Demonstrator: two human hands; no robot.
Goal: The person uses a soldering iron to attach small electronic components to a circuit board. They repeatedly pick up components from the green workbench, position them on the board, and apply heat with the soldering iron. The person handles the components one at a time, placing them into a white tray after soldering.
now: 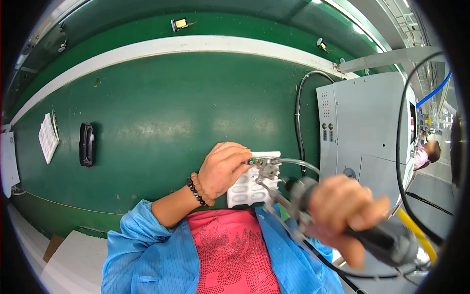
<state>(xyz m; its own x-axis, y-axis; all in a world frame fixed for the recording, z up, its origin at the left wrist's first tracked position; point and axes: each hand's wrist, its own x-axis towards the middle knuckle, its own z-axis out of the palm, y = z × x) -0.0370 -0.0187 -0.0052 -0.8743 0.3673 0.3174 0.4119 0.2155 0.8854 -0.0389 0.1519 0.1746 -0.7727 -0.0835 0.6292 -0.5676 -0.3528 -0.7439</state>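
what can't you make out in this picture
- Head view: the right hand and the handheld tool it grips; blur hides exact finger placement.
- Head view: most of the green board at the white tray; left hand and tool head cover it.
- Head view: the yellow-and-black part beyond the white rail; too small for detail.
- Head view: pale panel; cut off by the dark rim.

head: left fisheye of worn pair | faces down | near green bench (161,93), nearer right hand (340,208)
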